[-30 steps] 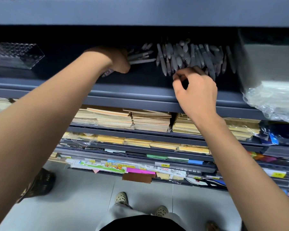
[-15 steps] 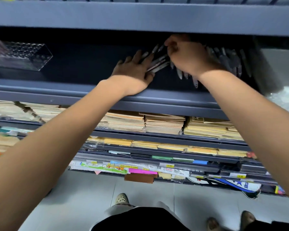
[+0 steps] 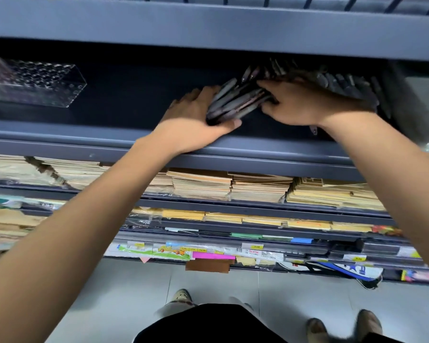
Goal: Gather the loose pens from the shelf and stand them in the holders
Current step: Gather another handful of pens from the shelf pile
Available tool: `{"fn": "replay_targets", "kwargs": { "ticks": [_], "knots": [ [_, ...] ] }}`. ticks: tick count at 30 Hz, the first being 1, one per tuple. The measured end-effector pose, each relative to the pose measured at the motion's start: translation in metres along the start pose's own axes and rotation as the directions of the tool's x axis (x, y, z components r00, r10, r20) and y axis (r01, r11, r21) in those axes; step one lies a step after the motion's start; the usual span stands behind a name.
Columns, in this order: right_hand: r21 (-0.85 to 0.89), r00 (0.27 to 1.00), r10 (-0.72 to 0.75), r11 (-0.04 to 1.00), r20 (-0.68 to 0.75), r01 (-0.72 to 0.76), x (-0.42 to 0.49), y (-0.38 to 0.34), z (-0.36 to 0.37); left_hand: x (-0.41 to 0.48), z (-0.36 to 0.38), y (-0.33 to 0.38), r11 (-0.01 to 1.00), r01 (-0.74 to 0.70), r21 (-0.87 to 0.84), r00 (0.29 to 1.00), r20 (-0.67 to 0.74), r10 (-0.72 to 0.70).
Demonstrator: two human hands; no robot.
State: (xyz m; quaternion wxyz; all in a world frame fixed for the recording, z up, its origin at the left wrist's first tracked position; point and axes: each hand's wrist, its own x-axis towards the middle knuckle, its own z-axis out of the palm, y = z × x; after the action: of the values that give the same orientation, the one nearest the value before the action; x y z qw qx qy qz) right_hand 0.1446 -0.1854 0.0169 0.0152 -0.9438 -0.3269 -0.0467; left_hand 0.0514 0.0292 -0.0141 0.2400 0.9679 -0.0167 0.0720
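Dark shelf (image 3: 109, 129), upper tier: your left hand (image 3: 193, 125) cups a bundle of grey pens (image 3: 235, 102), thumb along the near side and fingers behind, closed around the bundle. Your right hand (image 3: 305, 102) lies palm-down just right of it, fingertips touching the same bundle; whether it grips any pen, you cannot tell from here.

Loose pens (image 3: 344, 85): more of them lie flat on the shelf behind and to the right of your right hand, blurred. One pen tip (image 3: 313, 129) pokes out under your right wrist.

Clear holder (image 3: 42, 82): a transparent block with rows of round holes, at the far left of the same shelf, well apart from both hands.

Lower shelves: stacks of brown notebooks (image 3: 258, 186), then coloured paper packs (image 3: 213, 254) below.
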Motion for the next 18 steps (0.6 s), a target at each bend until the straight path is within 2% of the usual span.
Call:
{"fn": "replay_targets", "kwargs": {
  "ticks": [3, 5, 7, 10, 13, 18],
  "knots": [
    [-0.008, 0.998, 0.04, 0.999, 0.047, -0.04, 0.005, 0.0, -0.002, 0.011, 0.0, 0.003, 0.998, -0.018, -0.067, 1.0, -0.014, 0.017],
    [0.017, 0.997, 0.059, 0.998, 0.056, -0.06, 0.011, -0.003, -0.003, 0.02, 0.001, 0.006, 0.974, -0.032, -0.225, 0.993, -0.116, 0.006],
    [0.08, 0.995, 0.072, 0.994, 0.076, -0.078, 0.015, -0.005, -0.003, 0.03, 0.001, 0.008, 0.906, -0.01, -0.424, 0.965, -0.242, -0.103],
    [0.167, 0.993, 0.08, 0.981, 0.085, -0.093, 0.017, -0.004, -0.004, 0.044, 0.002, 0.007, 0.876, 0.031, -0.481, 0.927, -0.314, -0.205],
    [0.265, 0.994, 0.092, 0.959, 0.05, -0.103, 0.018, -0.003, -0.004, 0.049, 0.005, 0.009, 0.907, 0.078, -0.414, 0.959, -0.216, -0.181],
    [0.508, 0.991, 0.128, 0.851, 0.039, -0.13, 0.017, -0.006, 0.0, 0.044, 0.003, 0.013, 0.974, 0.021, -0.227, 1.0, -0.005, -0.022]
  ]
}}
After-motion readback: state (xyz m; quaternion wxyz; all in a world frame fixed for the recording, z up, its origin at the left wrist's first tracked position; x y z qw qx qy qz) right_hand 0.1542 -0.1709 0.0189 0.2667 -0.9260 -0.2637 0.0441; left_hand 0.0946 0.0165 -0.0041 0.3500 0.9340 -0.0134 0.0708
